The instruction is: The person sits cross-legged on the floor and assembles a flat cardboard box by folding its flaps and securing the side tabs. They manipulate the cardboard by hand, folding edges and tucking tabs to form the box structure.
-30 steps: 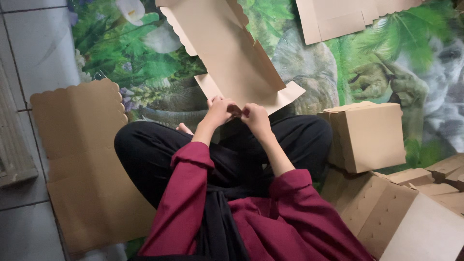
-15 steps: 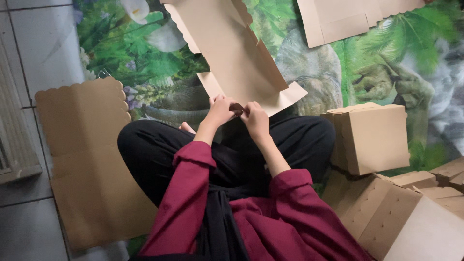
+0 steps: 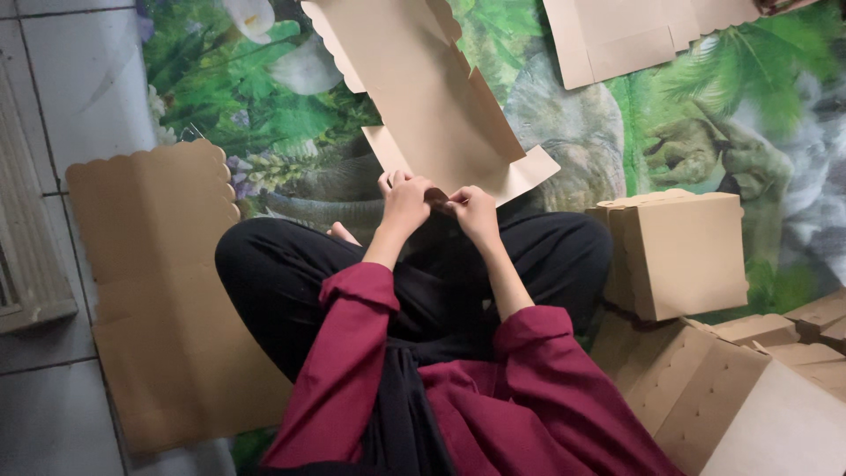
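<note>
I sit cross-legged in black trousers and dark red sleeves. A flat unfolded brown cardboard box blank (image 3: 432, 106) lies on the floor mat in front of my knees. My left hand (image 3: 404, 204) and my right hand (image 3: 474, 211) meet at its near edge, fingers pinched together on a small flap of the blank (image 3: 435, 194). What lies between the fingertips is mostly hidden by my fingers.
A stack of flat scalloped cardboard blanks (image 3: 167, 291) lies to my left. A folded brown box (image 3: 679, 251) stands to my right, with more folded boxes (image 3: 758, 397) at lower right. Another flat blank (image 3: 634, 35) lies at the top. A leafy printed mat (image 3: 264, 97) covers the tiled floor (image 3: 79, 97).
The hands stay together at the blank's near edge; the fingers shift only slightly. The view has drifted a little.
</note>
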